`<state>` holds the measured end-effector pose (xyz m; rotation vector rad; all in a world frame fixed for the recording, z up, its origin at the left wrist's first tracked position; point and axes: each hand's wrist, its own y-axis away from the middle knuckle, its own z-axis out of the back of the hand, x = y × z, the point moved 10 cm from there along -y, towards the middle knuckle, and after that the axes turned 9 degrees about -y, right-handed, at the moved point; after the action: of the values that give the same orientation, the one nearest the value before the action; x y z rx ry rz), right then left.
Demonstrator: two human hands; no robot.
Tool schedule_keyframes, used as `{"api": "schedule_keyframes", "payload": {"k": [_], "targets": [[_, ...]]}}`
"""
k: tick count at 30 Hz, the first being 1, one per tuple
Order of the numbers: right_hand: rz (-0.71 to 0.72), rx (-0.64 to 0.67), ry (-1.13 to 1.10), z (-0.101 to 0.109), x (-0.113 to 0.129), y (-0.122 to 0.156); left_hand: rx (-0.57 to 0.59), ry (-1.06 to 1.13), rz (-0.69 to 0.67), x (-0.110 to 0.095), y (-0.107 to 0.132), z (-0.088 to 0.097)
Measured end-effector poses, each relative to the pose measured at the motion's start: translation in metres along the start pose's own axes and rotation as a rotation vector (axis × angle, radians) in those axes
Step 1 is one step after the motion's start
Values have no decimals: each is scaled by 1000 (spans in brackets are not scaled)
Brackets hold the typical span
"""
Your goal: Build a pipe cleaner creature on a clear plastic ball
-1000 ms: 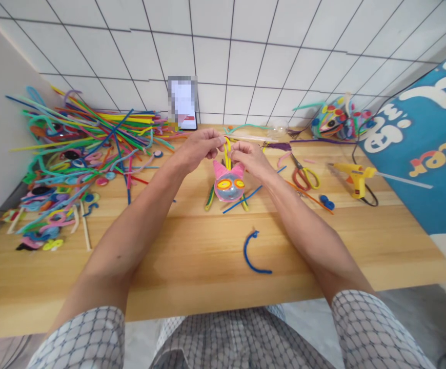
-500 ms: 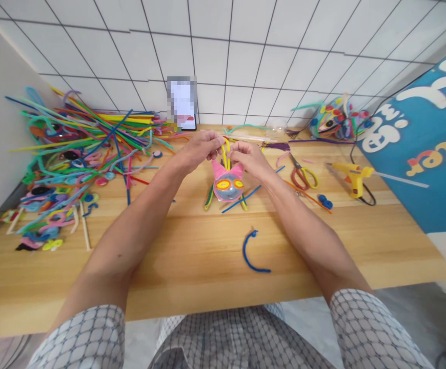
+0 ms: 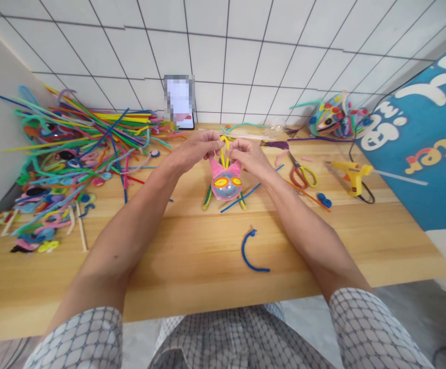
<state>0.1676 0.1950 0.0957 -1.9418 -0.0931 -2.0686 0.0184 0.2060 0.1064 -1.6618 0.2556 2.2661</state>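
A pink cat-like head with pointed ears and a clear, rounded face (image 3: 226, 191) stands in the middle of the table. Orange and yellow ovals form its eyes. Behind the ears rises a yellow pipe cleaner (image 3: 224, 151), bent into a narrow loop. My left hand (image 3: 206, 144) pinches this loop near its top from the left. At its right side, my right hand (image 3: 245, 155) has thumb and fingertips pressed together; the exact contact is too small to make out. Green-and-yellow handles (image 3: 206, 199) stick out beneath the head. A straight blue pipe cleaner (image 3: 240, 199) lies beside it.
Left holds a large pile of colored pipe cleaners (image 3: 103, 120). A phone (image 3: 179, 102) leans on the tiled wall. Scissors (image 3: 302, 173), a yellow glue gun (image 3: 351, 174) and a decorated ball-like craft (image 3: 332, 118) are at right. A curved blue pipe cleaner (image 3: 246, 256) lies in front.
The yellow pipe cleaner's top now shows as a rounded loop between my hands. My fingers have shifted slightly; the view has moved a little, and the table items look unchanged.
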Motion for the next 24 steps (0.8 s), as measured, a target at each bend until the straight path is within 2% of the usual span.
{"api": "schedule_keyframes", "payload": {"k": [4, 11, 19, 24], "targets": [[8, 8, 6, 0, 2, 1, -10, -76, -14, -5, 3, 3], [-10, 1, 16, -3, 1, 3, 41, -139, -58, -12, 6, 1], [-11, -21, 39, -2, 1, 3, -84, -121, -66, -9, 3, 8], [-10, -32, 49, -2, -1, 2, -100, -105, -79, -4, -1, 6]]}}
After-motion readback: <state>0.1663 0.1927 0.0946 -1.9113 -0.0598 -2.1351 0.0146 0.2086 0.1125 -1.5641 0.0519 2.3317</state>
